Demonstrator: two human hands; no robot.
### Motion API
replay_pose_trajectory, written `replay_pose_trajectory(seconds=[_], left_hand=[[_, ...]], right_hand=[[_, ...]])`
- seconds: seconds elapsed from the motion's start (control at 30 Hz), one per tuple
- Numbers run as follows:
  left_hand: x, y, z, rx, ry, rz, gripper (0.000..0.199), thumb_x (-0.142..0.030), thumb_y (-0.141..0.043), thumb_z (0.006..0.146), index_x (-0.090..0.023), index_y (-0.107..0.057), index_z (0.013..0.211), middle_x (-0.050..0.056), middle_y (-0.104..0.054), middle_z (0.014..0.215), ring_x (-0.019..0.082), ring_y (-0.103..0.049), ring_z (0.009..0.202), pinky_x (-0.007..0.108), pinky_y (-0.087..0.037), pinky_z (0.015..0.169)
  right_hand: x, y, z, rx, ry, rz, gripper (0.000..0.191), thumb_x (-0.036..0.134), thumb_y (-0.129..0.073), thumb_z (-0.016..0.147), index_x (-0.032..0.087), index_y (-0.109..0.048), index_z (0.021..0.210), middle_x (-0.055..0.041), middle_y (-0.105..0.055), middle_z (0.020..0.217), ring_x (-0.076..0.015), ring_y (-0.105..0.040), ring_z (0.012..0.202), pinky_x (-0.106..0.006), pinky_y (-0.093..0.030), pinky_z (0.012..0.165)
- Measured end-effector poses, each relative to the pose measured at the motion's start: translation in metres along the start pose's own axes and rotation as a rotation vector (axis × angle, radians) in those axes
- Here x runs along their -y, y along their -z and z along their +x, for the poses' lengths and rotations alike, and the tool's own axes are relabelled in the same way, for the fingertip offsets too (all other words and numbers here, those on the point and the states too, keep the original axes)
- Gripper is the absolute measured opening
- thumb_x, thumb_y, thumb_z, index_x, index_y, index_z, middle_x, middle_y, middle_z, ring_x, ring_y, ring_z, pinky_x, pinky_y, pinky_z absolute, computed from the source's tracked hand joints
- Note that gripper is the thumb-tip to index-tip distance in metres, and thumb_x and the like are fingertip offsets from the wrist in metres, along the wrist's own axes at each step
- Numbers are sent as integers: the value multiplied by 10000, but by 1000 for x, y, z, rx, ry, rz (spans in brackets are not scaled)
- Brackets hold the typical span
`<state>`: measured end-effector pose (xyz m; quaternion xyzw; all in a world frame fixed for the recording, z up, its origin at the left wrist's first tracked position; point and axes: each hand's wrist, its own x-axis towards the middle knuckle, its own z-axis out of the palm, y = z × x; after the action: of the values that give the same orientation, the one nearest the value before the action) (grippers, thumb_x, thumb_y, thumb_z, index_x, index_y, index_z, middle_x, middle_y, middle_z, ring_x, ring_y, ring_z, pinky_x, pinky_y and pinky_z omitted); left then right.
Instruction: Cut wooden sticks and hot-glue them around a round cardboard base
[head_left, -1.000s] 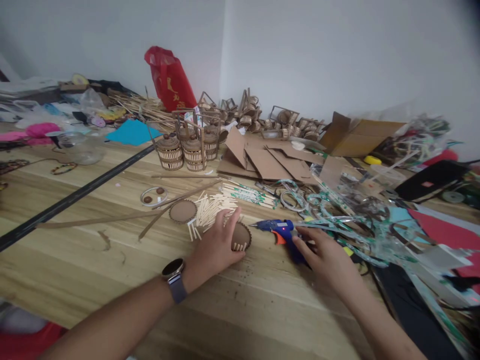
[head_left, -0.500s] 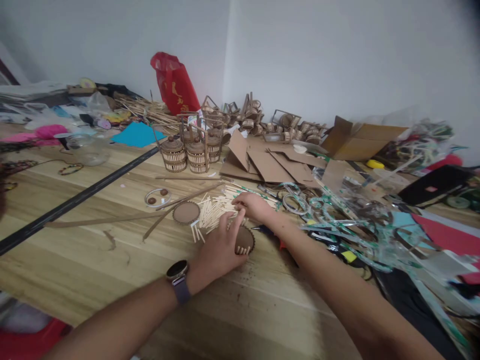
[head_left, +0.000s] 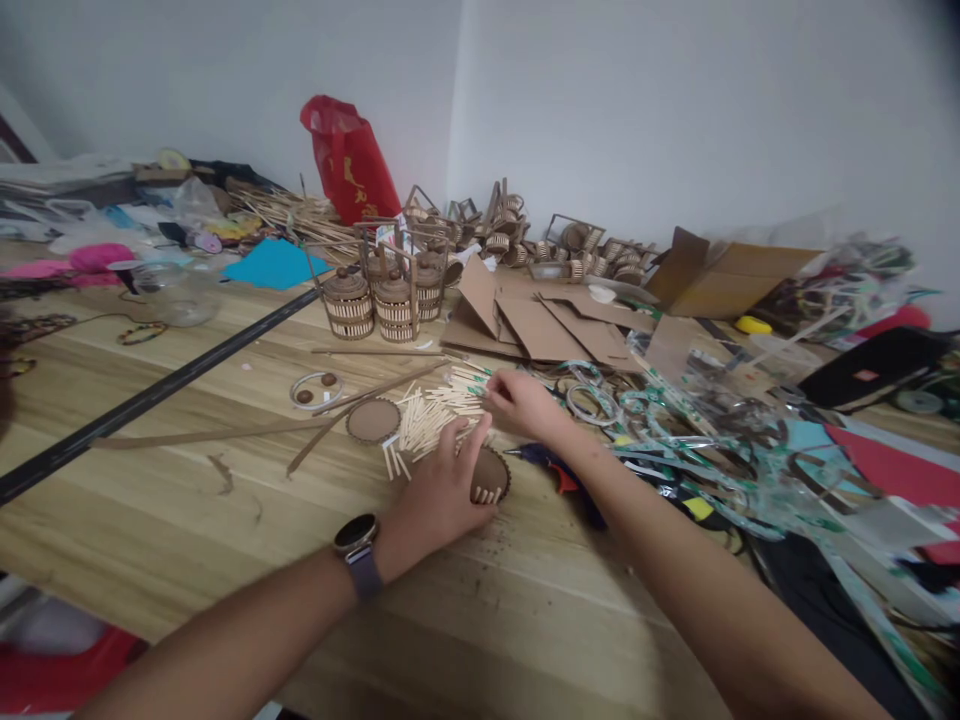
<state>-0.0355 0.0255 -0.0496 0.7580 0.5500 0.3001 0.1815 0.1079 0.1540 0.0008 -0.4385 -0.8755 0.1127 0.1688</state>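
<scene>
My left hand (head_left: 439, 487), wearing a watch, curls round the edge of a round brown cardboard base (head_left: 491, 472), thumb at the near rim and fingers at the far side. Several short sticks stand upright along the base's near edge. My right hand (head_left: 521, 405) is pinched just above the right side of a pile of pale short sticks (head_left: 431, 415); whatever its fingertips hold is hidden. Left of the pile lies a second round cardboard base (head_left: 373, 421) with a scalloped rim. A glue gun (head_left: 562, 475) with a red trigger lies partly under my right forearm.
Small lidded stick baskets (head_left: 395, 305) with handles stand behind the pile. Flat cardboard pieces (head_left: 540, 330) lie to their right. Tangled clear-and-green strips (head_left: 675, 440) crowd the right side. A long black strip (head_left: 165, 390) crosses the left. A ring (head_left: 304, 392) surrounds brown beads.
My right hand has moved slightly right and up over the stick pile, uncovering more of the base and glue gun. My left hand has stayed at the base.
</scene>
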Motion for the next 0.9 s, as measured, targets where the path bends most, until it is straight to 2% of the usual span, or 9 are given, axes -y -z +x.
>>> replay_pose_trajectory(seconds=[0.13,0.2,0.27,0.37,0.57,0.9], left_hand=[[0,0,0,4,0,11,1037,-186,-727,684,-344,-85,1482,105,-241,1450,307,-429,1276,445,-439,1002],[0,-1,0,6,5,17,1042,-191,-734,680,-347,-87,1481,104,-246,1449,308,-442,1264,436,-451,985],[1,-2,0,-1,-2,23,1050,-197,-741,679,-347,-82,1482,105,-254,1447,310,-430,1275,432,-449,989],[2,-3,0,-15,-21,25,1046,-197,-745,683,-326,-84,1483,116,-267,1437,311,-394,1307,434,-433,1007],[2,-2,0,-16,-20,19,1032,-207,-742,694,-334,-82,1478,116,-283,1422,313,-406,1294,452,-448,989],[3,-2,1,-23,-53,31,1011,-191,-726,698,-311,-90,1474,123,-287,1411,309,-391,1306,449,-434,1010]], right_hand=[[4,14,-49,-62,-23,145,231,221,-396,918,144,-549,1072,-49,-660,845,-159,-608,742,-243,-465,691],[8,13,-78,-31,-21,223,164,252,-430,903,185,-563,970,-22,-658,794,-149,-613,697,-233,-476,640],[13,8,-104,5,-72,398,121,298,-485,873,207,-551,830,-6,-637,729,-148,-587,639,-238,-461,591],[20,-1,-126,69,-133,514,124,321,-514,850,213,-556,806,3,-629,690,-146,-569,604,-234,-438,556],[20,-10,-126,22,-94,429,165,297,-487,853,197,-603,791,-12,-607,684,-154,-549,628,-241,-415,568],[22,-21,-122,107,-92,380,120,210,-499,849,187,-603,793,-4,-604,661,-147,-534,597,-236,-366,538]])
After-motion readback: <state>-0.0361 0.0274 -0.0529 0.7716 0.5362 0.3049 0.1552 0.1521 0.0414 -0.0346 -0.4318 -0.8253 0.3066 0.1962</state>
